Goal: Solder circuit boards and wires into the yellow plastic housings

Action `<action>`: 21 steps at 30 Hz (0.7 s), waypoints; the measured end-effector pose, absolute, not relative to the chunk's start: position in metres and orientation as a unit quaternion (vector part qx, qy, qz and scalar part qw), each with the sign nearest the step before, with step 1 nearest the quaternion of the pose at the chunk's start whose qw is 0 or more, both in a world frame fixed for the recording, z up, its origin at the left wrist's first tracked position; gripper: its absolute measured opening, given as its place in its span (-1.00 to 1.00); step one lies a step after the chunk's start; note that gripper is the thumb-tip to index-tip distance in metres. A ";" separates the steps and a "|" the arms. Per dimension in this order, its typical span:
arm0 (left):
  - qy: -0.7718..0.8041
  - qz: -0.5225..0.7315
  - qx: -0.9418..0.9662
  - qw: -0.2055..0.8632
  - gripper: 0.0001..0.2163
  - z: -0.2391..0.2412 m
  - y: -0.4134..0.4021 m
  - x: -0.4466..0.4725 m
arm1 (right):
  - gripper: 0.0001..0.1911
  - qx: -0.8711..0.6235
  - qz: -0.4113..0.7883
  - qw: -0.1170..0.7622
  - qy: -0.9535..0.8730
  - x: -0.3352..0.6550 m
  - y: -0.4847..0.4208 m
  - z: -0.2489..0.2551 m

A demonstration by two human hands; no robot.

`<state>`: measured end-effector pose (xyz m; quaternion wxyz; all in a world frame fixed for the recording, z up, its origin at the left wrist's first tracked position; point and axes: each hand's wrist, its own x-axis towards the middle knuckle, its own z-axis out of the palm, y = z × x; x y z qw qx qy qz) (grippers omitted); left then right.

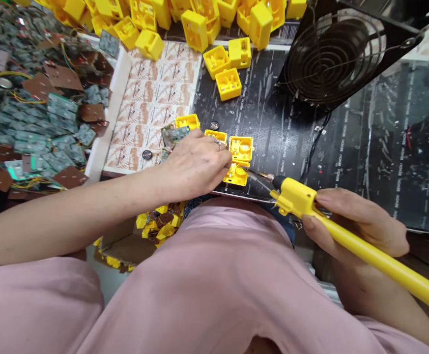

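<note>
My right hand [357, 221] grips a yellow soldering iron [347, 236] like a pen, its metal tip touching a small yellow plastic housing [236, 174] at the near edge of the black mat [273, 123]. My left hand [195, 162], with a ring on one finger, is closed over that housing and pins it down. Another open yellow housing [241, 147] lies just behind it. Two more yellow housings [187, 121] sit beside my left hand, with a small green circuit board [175, 135] under my fingers.
A heap of yellow housings [199, 19] lies along the far edge. A pile of green and brown circuit boards [33, 108] fills the left. A black wire-grilled fan [332, 54] stands at the back right. More yellow parts [158, 223] sit in a box by my knee.
</note>
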<state>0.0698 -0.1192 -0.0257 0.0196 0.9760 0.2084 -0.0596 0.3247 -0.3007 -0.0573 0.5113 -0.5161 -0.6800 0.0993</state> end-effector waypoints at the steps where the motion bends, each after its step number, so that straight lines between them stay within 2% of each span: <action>1: 0.205 -0.061 0.977 0.022 -0.75 -0.025 -0.119 0.070 | -0.73 -0.485 0.096 0.518 -0.698 0.326 -0.298 -0.058; 6: 0.177 -0.042 0.983 0.027 -0.74 -0.025 -0.122 0.067 | -0.84 -0.457 0.105 0.489 -0.735 0.333 -0.298 -0.067; 12: 0.177 -0.048 0.983 -0.001 -0.71 -0.024 -0.124 0.071 | -0.79 -0.487 0.118 0.434 -0.748 0.328 -0.295 -0.059; 18: 0.187 -0.061 0.980 0.016 -0.78 -0.023 -0.123 0.076 | -0.75 -0.391 0.044 0.392 -0.832 0.324 -0.279 -0.034; 21: 0.191 -0.059 0.979 0.023 -0.77 -0.024 -0.122 0.077 | -0.83 -0.402 0.056 0.374 -0.834 0.329 -0.282 -0.028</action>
